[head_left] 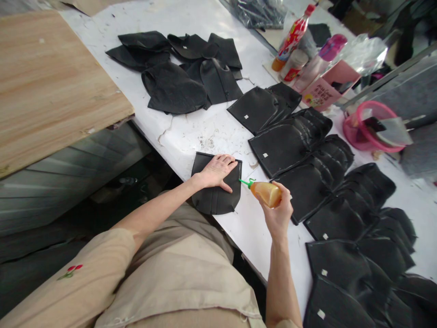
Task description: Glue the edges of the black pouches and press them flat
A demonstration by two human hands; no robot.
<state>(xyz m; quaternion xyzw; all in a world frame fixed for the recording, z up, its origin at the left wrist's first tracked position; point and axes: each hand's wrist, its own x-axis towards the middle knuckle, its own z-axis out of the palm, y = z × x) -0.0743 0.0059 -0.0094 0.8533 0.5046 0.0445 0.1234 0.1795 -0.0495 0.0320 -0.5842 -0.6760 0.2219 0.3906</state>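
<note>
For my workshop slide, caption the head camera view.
Left hand on a black piece, right hand holding an amber bottle, its green nozzle at the piece's edge.

A beige sleeve bears two red flowers.

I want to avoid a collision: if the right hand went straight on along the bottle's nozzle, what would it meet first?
Probably the edge of the black piece: the right hand holds the bottle with its green nozzle aimed there. Beyond lies the left hand. Whether the tip already touches is unclear.
</note>
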